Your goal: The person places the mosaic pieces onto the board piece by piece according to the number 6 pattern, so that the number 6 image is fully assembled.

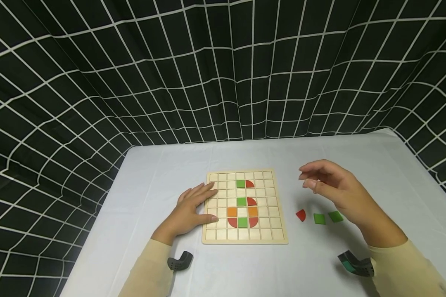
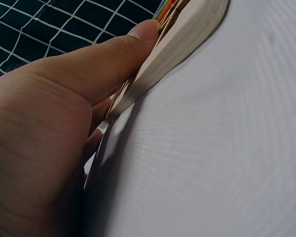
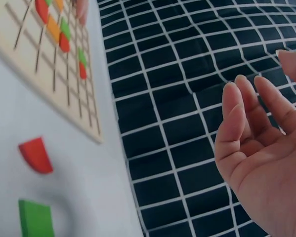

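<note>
A wooden grid board (image 1: pixel 266 211) lies flat on the table, with several green squares, orange squares and red quarter-circle pieces set in its cells. My left hand (image 1: pixel 187 216) rests on its left edge, fingers spread; in the left wrist view the thumb (image 2: pixel 113 57) presses the board's top face. My right hand (image 1: pixel 334 183) hovers right of the board, holding nothing, its fingers loosely bent. On the table below it lie a red quarter-circle piece (image 1: pixel 301 215) and two green squares, one (image 1: pixel 319 218) nearer the board and the other (image 1: pixel 335 216) closest to my right wrist.
A white cloth (image 1: pixel 163 169) covers the table. Black curtains with a white grid (image 1: pixel 208 74) hang behind and at both sides. Each wrist wears a dark device, one on the left (image 1: pixel 180 261) and one on the right (image 1: pixel 357 264).
</note>
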### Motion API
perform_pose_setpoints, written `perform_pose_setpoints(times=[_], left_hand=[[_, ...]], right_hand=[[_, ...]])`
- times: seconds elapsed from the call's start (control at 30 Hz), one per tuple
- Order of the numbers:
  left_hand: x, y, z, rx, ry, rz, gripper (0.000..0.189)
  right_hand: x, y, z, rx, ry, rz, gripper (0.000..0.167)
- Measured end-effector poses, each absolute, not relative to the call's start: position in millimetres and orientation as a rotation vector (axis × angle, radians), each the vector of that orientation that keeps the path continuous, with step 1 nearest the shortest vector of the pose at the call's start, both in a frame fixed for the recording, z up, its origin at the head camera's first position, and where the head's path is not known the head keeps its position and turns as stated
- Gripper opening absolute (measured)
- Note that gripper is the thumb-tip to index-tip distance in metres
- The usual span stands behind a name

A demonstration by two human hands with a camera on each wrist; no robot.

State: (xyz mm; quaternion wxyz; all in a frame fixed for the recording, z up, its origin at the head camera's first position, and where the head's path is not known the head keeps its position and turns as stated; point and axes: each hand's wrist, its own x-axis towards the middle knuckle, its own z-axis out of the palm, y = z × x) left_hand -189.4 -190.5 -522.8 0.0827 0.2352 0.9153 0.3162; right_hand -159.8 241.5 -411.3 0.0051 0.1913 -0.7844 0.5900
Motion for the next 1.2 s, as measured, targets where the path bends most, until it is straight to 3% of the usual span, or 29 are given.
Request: perform_pose_setpoints(times=[0.73, 1.2], left_hand=[[-189.6, -190.1, -523.4, 0.695, 2.728, 0.953, 0.087], [-187.9, -189.9, -519.6, 0.679, 2.729, 0.938, 0.087]], right_hand=[[-162.5, 261.4, -466.9, 0.588, -2.524, 1.923, 0.026], [-170.9, 265.4, -495.6, 0.438, -2.614, 1.891, 0.029]])
